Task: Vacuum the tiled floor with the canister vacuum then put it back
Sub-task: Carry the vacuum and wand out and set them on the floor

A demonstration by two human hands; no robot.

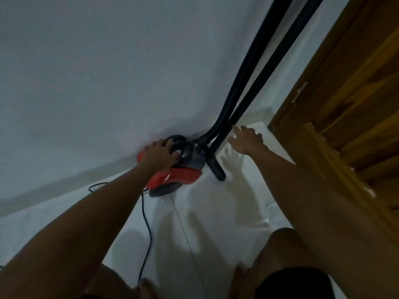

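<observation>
A red and dark grey canister vacuum (183, 173) sits on the white tiled floor (216, 212), close against the white wall. My left hand (160, 155) rests on its dark top, fingers spread over the rounded handle part. A black hose and a black wand (269, 72) rise from the canister's front and lean up along the wall. The wand's lower end (218, 171) stands on the floor beside the canister. My right hand (245, 138) hovers open just right of the wand, fingertips near it; contact is unclear.
A thin black power cord (146, 225) trails from the canister back over the tiles toward my legs. A wooden door and frame (345, 104) stand at the right. My bare knees and feet show at the bottom edge.
</observation>
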